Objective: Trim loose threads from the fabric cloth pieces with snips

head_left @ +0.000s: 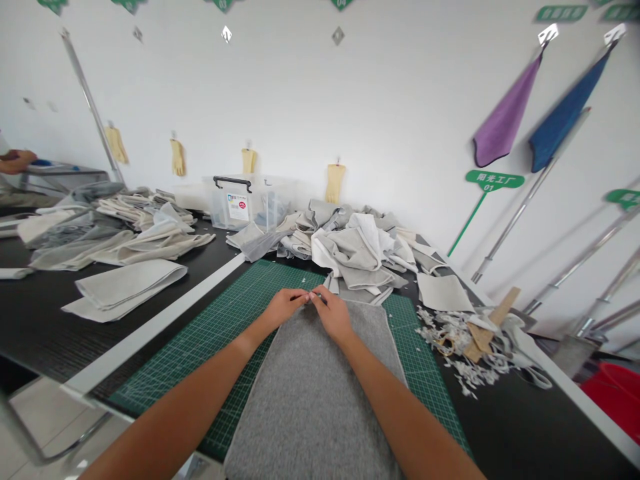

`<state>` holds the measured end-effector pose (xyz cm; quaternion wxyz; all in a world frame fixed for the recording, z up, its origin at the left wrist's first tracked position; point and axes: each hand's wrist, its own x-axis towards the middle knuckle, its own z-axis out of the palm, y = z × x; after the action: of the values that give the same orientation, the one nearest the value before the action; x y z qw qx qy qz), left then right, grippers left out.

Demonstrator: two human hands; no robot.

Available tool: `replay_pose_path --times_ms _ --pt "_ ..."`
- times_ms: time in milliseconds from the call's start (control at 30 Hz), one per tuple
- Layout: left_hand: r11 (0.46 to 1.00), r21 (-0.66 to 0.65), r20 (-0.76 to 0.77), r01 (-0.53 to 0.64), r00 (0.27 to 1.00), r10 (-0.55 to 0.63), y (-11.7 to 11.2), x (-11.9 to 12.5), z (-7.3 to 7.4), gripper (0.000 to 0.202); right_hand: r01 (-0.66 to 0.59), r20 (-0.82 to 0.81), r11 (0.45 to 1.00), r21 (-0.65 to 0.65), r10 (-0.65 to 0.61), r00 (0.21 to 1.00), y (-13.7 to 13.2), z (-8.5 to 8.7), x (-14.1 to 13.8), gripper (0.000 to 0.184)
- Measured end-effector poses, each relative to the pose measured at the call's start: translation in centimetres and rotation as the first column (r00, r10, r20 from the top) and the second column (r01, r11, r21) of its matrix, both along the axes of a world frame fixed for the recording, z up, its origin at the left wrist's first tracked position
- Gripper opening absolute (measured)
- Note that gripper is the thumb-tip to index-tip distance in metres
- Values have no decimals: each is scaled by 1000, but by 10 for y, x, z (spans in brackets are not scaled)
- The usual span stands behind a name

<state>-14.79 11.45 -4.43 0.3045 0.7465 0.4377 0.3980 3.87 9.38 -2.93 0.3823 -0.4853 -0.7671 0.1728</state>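
A grey fabric piece [320, 400] with a pale edge lies flat over a green cutting mat [200, 340] and reaches down past the front of the view. Both of my hands meet at its far left corner. My left hand [286, 307] is closed in a pinch there, thumb and fingertips together. My right hand [331, 312] pinches the same spot, its fingertips touching those of the left. Whatever fine detail sits between the fingertips is too small to make out. Just beyond the hands rises a heap of grey and white cloth pieces [350, 247].
A clear lidded box [245, 203] stands behind the heap. More cloth [135, 233] is piled at the left, near a folded pale piece [127, 287]. White scraps [467, 380] and brown strips [493, 323] lie at right. A co-worker's hand [17, 161] shows far left.
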Motion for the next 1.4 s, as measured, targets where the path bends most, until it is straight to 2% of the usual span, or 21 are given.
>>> replay_pose_path --times_ms 167,300,500,733,833,967,1133,1200,1400 --pt "1000 -2 2 -14 1000 14 -1 0 1 42 3 -125 1000 -8 -4 992 5 -3 0 30" --pt "1000 3 43 -17 999 17 -1 0 2 39 -2 -241 997 -82 -17 970 15 -7 2 36" --pt "999 46 100 -19 995 14 1 1 1 36 -186 -260 978 -97 155 953 25 -10 8 27" --pt "994 40 -11 -101 995 102 -6 3 1 39 -73 -263 992 -106 43 964 34 -15 11 35" --pt "999 5 -95 -35 995 35 -15 3 6 41 -35 -307 989 -147 -12 952 36 -7 15 37" --pt "985 -141 -84 100 990 -113 -28 2 17 45 -16 -366 989 -147 -39 930 34 24 24 38" --pt "900 -366 -50 235 961 -271 -45 -11 43 48 15 -509 996 -92 -60 859 16 90 50 38" --pt "896 -378 -82 233 956 -283 -52 -20 57 48 29 -581 998 -60 -58 812 4 120 66 37" --pt "952 -257 -143 166 968 -207 -69 -45 107 42 96 -726 994 54 -26 687 -38 205 119 32"
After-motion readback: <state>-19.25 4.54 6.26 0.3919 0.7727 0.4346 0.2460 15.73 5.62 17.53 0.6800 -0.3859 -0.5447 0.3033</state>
